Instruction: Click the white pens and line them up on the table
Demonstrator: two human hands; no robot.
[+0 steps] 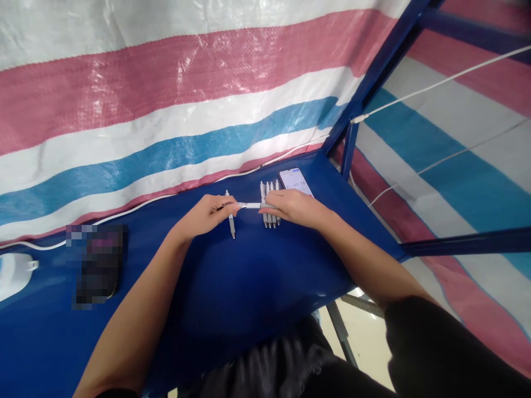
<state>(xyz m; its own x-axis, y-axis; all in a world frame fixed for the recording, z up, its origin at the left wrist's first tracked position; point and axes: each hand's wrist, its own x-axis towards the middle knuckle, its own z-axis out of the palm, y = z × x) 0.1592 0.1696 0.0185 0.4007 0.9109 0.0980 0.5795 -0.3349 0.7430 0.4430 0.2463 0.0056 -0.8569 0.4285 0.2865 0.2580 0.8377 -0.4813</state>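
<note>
Between my hands a white and grey pen (251,205) lies level, just above the blue table. The fingers of my left hand (211,214) are closed on its left end. At the grey right end, my right hand (292,207) is closed round the barrel. Partly under my left fingers, a single similar pen (232,225) rests on the table with its tip toward me. A row of several matching pens (269,220) lies side by side below my right hand, which hides their middles.
A phone (295,180) showing a timer lies behind my right hand. At the left are a blurred dark item (99,265) and a white object (15,273). A white cable (153,199) runs along the table's back edge, by the striped sheet (166,149). A blue frame post (350,149) stands at the right.
</note>
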